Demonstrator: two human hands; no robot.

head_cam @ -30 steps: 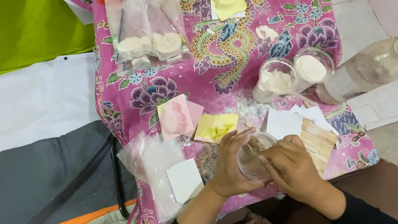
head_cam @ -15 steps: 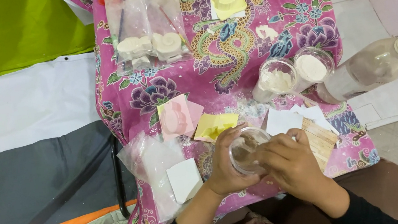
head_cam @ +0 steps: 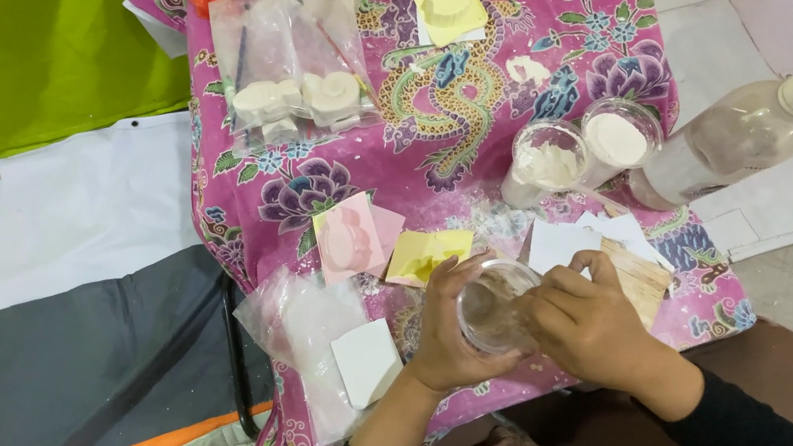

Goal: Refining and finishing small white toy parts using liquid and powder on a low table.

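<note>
Three clear cups [head_cam: 493,304], one bottle [head_cam: 744,135], two plastic bags [head_cam: 291,59].

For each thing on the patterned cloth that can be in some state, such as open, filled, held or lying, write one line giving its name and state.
Clear cup: held in both hands, tilted.
Left hand: wrapped around the cup.
Right hand: at the cup's rim.
Two plastic cups: open, holding white powder.
Plastic bottle: lying on its side, capped.
Pink mould: lying flat, untouched.
Clear bags: holding white cast pieces.
</note>
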